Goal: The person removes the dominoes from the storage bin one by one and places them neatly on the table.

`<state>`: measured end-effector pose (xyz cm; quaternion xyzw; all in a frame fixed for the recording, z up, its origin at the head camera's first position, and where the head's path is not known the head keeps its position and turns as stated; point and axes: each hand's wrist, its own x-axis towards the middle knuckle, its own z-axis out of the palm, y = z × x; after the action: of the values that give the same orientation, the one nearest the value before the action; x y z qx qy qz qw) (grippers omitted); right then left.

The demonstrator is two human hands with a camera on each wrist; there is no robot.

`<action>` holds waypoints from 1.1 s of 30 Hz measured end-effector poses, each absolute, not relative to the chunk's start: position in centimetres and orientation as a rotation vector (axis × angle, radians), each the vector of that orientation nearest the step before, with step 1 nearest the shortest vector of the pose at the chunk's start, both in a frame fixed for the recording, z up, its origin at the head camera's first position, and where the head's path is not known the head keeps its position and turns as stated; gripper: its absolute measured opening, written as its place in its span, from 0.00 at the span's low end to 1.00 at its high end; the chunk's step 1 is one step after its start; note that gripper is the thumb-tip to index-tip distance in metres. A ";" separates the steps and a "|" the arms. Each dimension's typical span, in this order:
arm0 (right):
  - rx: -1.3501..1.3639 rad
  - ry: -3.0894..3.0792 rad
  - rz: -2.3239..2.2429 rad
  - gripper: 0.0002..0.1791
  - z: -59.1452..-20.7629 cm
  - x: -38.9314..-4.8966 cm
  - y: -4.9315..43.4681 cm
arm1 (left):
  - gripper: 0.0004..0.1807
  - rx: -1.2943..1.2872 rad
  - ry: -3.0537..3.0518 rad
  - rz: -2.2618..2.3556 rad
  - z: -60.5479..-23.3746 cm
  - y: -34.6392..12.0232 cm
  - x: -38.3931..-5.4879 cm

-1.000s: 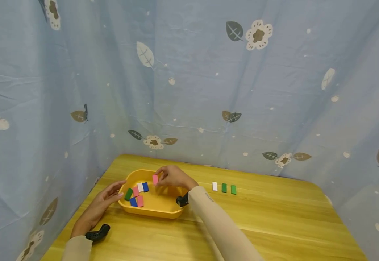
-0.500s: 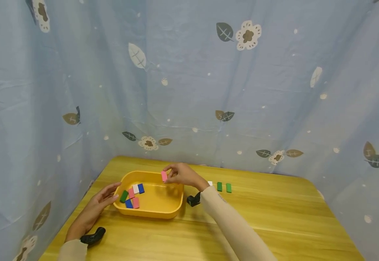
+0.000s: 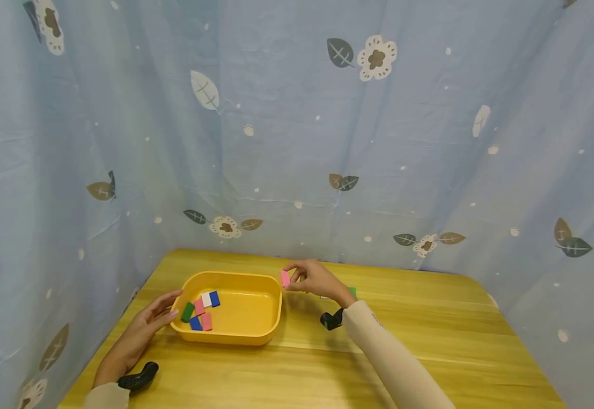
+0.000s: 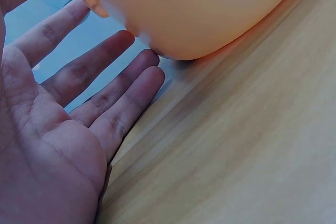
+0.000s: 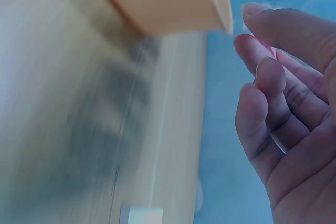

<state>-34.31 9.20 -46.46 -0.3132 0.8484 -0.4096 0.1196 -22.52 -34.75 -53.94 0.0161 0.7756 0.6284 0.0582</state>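
Note:
My right hand pinches a small pink rectangular block between thumb and fingers, just past the right rim of a yellow bin. In the right wrist view only a thin pink edge of the block shows behind the thumb. At the bin's left end, my left hand has its fingers extended against the outer wall. Inside the bin's left half lie several blocks: a green block, a white block, two blue ones and two pink ones.
Behind the right wrist, a green block on the wooden table is mostly hidden. A white block shows at the bottom of the right wrist view. A patterned blue curtain hangs along the table's back and sides.
My right hand has carried the pink block up out of the bin and rightward beyond its rim. The left hand stays at the bin's left end. The head view has shifted slightly.

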 end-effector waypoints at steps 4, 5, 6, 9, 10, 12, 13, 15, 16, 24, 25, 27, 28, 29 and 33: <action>-0.887 2.483 -1.233 0.28 -46.7 -34.0 11.4 | 0.38 0.038 2.360 1.892 -53.8 -34.6 -22.5; -0.875 2.480 -1.246 0.28 -46.8 -33.9 11.8 | 0.38 0.034 2.358 1.890 -53.9 -34.6 -22.5; -0.864 2.485 -1.249 0.28 -46.8 -33.8 12.2 | 0.38 0.030 2.352 1.898 -53.9 -34.7 -22.5; -0.828 2.495 -1.267 0.27 -47.0 -33.5 13.5 | 0.39 0.018 2.323 1.912 -54.1 -34.7 -22.4; -0.814 2.497 -1.272 0.27 -47.1 -33.4 14.0 | 0.38 0.012 2.322 1.912 -54.2 -34.7 -22.4; -0.796 2.523 -1.254 0.27 -47.2 -33.3 14.8 | 0.38 0.015 2.318 1.911 -54.3 -34.7 -22.4; -0.788 2.535 -1.246 0.27 -47.2 -33.3 15.3 | 0.38 0.025 2.318 1.911 -54.3 -34.7 -22.5; -0.776 2.562 -1.233 0.26 -47.2 -33.1 16.2 | 0.37 0.036 2.327 1.910 -54.3 -34.7 -22.5; -0.772 2.570 -1.235 0.26 -47.2 -33.0 16.7 | 0.37 0.043 2.335 1.909 -54.3 -34.7 -22.6; -0.674 2.603 -1.290 0.26 -48.0 -32.5 20.8 | 0.36 0.075 2.372 1.869 -53.9 -34.9 -22.9; -0.660 2.612 -1.289 0.26 -48.2 -32.4 21.3 | 0.36 0.078 2.376 1.868 -53.9 -34.9 -22.9; -0.645 2.639 -1.277 0.26 -48.6 -32.4 22.2 | 0.36 0.077 2.381 1.863 -53.9 -34.9 -22.9; -0.633 2.653 -1.269 0.26 -48.8 -32.3 22.7 | 0.36 0.080 2.379 1.866 -53.8 -34.9 -22.8; -0.626 2.665 -1.264 0.26 -49.0 -32.3 23.1 | 0.36 0.076 2.379 1.864 -53.9 -34.9 -22.8; -0.596 2.704 -1.243 0.25 -49.5 -32.0 24.7 | 0.35 0.069 2.368 1.871 -54.0 -34.8 -22.6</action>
<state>-31.95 24.72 -49.49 -0.1963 0.8896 -0.4090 0.0534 -22.61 -34.81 -53.99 0.0227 0.7830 0.6186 0.0613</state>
